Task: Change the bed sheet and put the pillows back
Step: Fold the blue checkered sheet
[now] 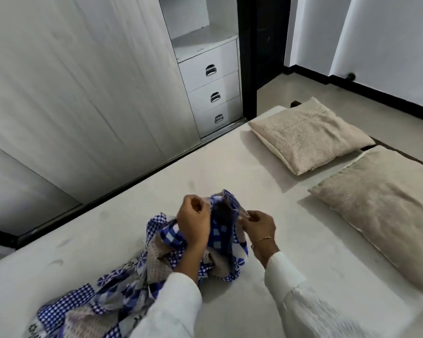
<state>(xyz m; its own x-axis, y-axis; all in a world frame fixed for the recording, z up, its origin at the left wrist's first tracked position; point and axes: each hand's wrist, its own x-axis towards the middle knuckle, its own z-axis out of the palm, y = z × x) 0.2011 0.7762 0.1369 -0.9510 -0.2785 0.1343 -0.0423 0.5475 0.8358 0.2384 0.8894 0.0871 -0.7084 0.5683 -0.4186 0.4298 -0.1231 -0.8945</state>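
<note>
Blue checked bed sheet, bunched on bare mattress; left hand and right hand each pinch its raised edge. Two beige pillows lie at the mattress's far right.

white long sleeves, gold bracelet

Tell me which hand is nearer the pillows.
Right. The right hand grips the sheet on the side toward the pillows; the left hand is farther away.
</note>
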